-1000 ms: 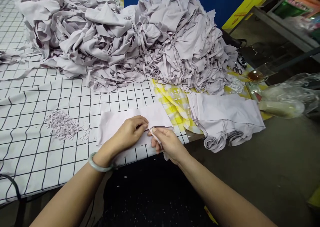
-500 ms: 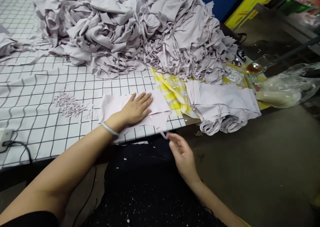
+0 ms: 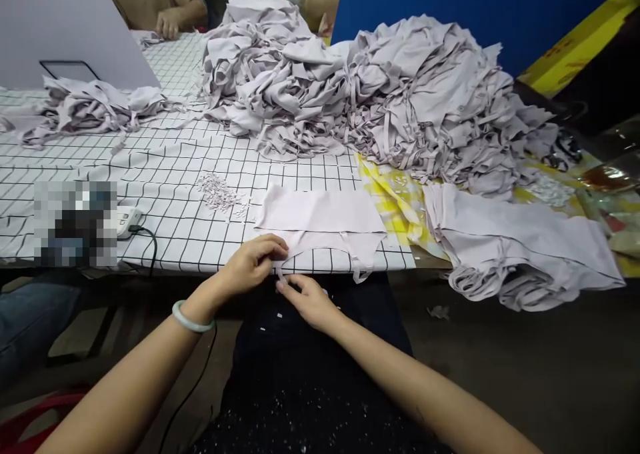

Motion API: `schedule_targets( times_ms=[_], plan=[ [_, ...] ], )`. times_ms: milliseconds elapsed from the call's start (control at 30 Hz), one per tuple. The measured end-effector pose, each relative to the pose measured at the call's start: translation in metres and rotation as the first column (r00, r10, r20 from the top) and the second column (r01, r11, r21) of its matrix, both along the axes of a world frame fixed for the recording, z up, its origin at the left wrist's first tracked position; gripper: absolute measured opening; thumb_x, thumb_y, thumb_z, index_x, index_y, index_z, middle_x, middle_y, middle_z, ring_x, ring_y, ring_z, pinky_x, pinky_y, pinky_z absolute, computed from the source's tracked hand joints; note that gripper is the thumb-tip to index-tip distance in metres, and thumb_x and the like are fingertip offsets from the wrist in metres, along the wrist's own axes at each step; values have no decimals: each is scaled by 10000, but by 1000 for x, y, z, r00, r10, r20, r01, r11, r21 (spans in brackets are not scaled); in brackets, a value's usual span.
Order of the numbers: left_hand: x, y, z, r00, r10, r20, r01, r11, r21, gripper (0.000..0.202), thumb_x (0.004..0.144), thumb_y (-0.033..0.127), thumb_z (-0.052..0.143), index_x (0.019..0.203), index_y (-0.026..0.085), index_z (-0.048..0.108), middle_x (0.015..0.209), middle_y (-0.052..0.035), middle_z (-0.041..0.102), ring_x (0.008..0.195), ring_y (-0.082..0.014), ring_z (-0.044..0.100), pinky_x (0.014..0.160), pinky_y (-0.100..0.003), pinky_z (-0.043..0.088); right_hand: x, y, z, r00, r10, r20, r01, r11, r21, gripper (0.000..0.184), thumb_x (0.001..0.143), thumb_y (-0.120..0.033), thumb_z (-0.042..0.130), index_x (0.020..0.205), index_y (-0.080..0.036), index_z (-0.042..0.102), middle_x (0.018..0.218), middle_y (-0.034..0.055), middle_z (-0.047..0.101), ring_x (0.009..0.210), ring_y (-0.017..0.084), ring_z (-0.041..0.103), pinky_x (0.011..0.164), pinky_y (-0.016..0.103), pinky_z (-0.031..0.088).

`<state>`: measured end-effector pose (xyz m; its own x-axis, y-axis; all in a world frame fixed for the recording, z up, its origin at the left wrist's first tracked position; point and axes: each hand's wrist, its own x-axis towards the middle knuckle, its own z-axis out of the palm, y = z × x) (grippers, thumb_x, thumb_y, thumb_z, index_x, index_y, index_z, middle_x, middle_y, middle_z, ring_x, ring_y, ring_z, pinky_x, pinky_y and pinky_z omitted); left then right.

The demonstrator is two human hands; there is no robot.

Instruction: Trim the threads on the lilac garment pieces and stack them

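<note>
As the head view shows, the garment (image 3: 323, 211) lies flat at the edge of the table (image 3: 193, 244), above the grip, long axis left-to-right, straps (image 3: 356, 264) toward the person. The right hand (image 3: 310, 302) pinches 1 strap; the left hand (image 3: 253, 264) curls beside it, hold unclear.

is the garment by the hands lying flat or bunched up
Lying flat: the garment rests smooth on the checked tablecloth, its long edges showing.

Smooth pale-green bangle (image 3: 187, 321) rings left wrist (image 3: 206, 302), 8 o'clock. Black garment (image 3: 300, 367) at 6 o'clock carries scattered white specks (image 3: 279, 315). Left forearm (image 3: 135, 374) and right forearm (image 3: 410, 377) show bare.
</note>
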<state>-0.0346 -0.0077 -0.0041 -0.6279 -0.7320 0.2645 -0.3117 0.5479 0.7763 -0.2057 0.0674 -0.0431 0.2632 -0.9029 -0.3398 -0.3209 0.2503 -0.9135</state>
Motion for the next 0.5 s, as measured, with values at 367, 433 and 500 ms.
schedule_targets(
  times_ms=[367, 433, 500],
  plan=[
    [6, 5, -15, 999, -44, -19, 41, 990, -131, 159, 942, 167, 577, 1063, 174, 679, 1151, -112, 661, 1060, -178, 643, 885, -367, 587, -53, 15, 116, 960, 4, 280, -37, 993, 112, 278, 950, -380, 540, 1123, -204, 668, 775, 35, 718, 749, 179, 689, 728, 331, 538],
    [4, 6, -14, 999, -33, -12, 31, 989, -142, 138, 945, 172, 575, 1026, 175, 685, 1139, -107, 663, 1050, -180, 643, 885, -369, 586, -62, -11, 131, 888, 12, 459, -80, 988, 130, 236, 907, -381, 610, 1011, -200, 721, 890, 78, 759, 888, 214, 720, 819, 371, 553],
    [4, 7, -13, 1000, -28, 1, 27, 989, -144, 130, 947, 170, 567, 992, 172, 688, 1132, -105, 663, 1043, -183, 645, 880, -363, 586, -68, -40, 137, 847, -31, 530, -17, 996, 87, 229, 827, -345, 720, 1013, -212, 740, 1006, 86, 767, 990, 231, 712, 919, 409, 533]
  ],
)
